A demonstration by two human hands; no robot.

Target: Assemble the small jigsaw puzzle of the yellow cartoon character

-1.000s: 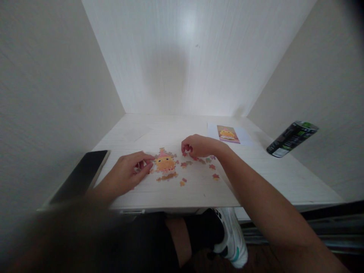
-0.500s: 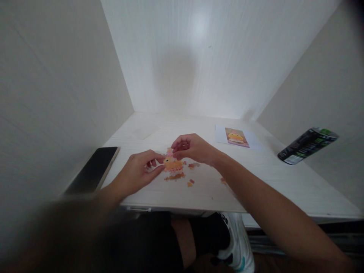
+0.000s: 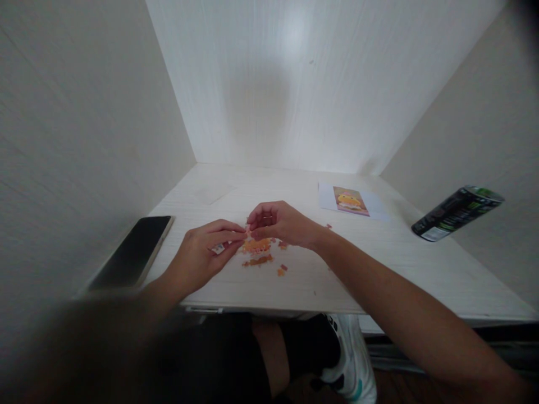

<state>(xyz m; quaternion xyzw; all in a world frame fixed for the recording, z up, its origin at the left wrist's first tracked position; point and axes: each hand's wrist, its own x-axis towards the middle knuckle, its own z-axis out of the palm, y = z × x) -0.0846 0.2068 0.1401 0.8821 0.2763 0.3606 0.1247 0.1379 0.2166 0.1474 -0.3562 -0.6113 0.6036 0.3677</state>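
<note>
A partly joined jigsaw puzzle, orange and pink, lies flat on the white desk. My left hand is at its left side, thumb and fingers closing on the upper left edge. From the right, my right hand pinches at the puzzle's pink top, its fingertips close to those of my left hand and covering that part. A separate joined strip lies just below the main section. Several loose jigsaw pieces are scattered to the right, some partly behind my right forearm.
A phone lies at the desk's left side. Farther back on the right is a picture card on white paper. A black can stands near the right wall. A thin clear sheet lies at the back left.
My right hand has shifted slightly left and down, nearer my left fingertips. My left fingers have moved over the puzzle's upper left part, covering the eye that showed before.
</note>
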